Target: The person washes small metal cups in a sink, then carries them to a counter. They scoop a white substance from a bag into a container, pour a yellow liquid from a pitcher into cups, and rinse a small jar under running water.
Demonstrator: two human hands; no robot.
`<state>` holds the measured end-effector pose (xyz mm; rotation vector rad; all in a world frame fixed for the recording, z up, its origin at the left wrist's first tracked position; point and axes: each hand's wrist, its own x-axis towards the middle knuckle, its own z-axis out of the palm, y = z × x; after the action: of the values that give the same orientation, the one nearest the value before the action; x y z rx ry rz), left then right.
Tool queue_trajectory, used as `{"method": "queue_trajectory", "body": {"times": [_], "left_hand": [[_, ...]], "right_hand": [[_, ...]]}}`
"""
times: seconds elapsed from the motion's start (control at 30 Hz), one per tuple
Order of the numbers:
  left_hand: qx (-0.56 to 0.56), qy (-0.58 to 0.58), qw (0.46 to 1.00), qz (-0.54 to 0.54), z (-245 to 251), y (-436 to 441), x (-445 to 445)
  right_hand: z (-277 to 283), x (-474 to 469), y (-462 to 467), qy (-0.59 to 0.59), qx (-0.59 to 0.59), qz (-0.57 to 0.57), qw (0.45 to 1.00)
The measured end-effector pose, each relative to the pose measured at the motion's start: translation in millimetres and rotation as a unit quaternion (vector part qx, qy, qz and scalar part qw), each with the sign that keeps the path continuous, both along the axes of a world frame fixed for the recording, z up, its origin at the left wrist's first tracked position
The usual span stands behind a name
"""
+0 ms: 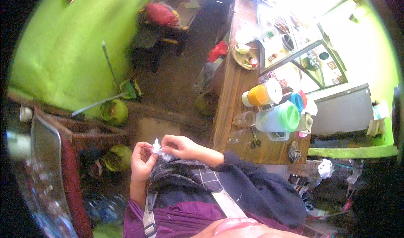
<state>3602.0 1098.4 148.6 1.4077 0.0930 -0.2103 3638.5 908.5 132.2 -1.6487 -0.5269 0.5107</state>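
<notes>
In front of my waist, both hands hold a small crumpled white piece (pixel 156 147), thin like tissue or plastic; I cannot tell which. My left hand (pixel 141 158) pinches it from the left between thumb and fingers. From the other side my right hand (pixel 181 147) grips it with bent fingers. Part of the white piece spills below the fingertips, against a dark checked cloth (pixel 208 178) worn over my front. To the right, a wooden counter (pixel 232 89) carries a pitcher with a green lid (pixel 288 116) and a pitcher with orange contents (pixel 260 95).
Clear cups (pixel 245 119), scissors (pixel 256 142) and a grey rag (pixel 294 152) lie on the counter's near part. Farther along are a plate with food scraps (pixel 236 60) and a glass display case (pixel 293 63). At left stand a green bin (pixel 121 113) and a long-handled dustpan (pixel 127 89).
</notes>
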Motion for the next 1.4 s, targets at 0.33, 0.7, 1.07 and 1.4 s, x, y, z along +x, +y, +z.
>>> {"method": "queue_trajectory", "body": {"times": [0.33,0.7,1.07,1.4], "left_hand": [[0.048,-0.078,0.935,-0.344,-14.5,-64.2,227.6],[-0.471,0.066,0.861,-0.181,5.0,-145.8,401.9],[-0.366,0.206,0.863,-0.281,-69.5,-215.5,590.9],[-0.176,0.295,0.796,-0.499,-165.1,-243.0,792.9]], "right_hand": [[-9.1,127.2,-55.7,0.204,0.432,-0.291,0.829],[10.9,308.2,-115.3,0.084,0.198,-0.226,0.95],[-52.8,460.8,-185.0,0.133,0.509,-0.372,0.765],[-118.4,640.6,-266.5,0.121,0.586,-0.298,0.744]]}}
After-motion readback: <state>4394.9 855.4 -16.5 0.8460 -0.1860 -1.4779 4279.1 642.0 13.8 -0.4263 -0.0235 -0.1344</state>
